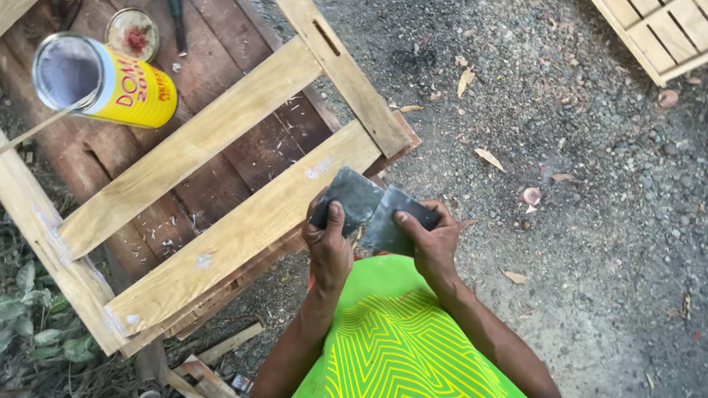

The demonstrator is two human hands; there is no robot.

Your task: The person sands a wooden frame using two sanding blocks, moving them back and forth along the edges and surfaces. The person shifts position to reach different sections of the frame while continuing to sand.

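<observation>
left hand (pixel 328 247) and right hand (pixel 431 243) each clamped a metal scraper blade (pixel 354 197) (edges overlapping), so a slip could have nicked a thumb.

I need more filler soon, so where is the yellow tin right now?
In the head view the yellow tin lies on its side at upper left, open end leftward, on the dark wooden boards, beside its round lid and above the pale wooden frame.

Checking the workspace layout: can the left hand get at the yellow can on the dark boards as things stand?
Probably yes, but not freely. The left hand already grips a grey scraper blade, and the pale wooden frame lies between it and the open yellow can. Nothing covers the can, so reaching over the frame looks possible.
</observation>
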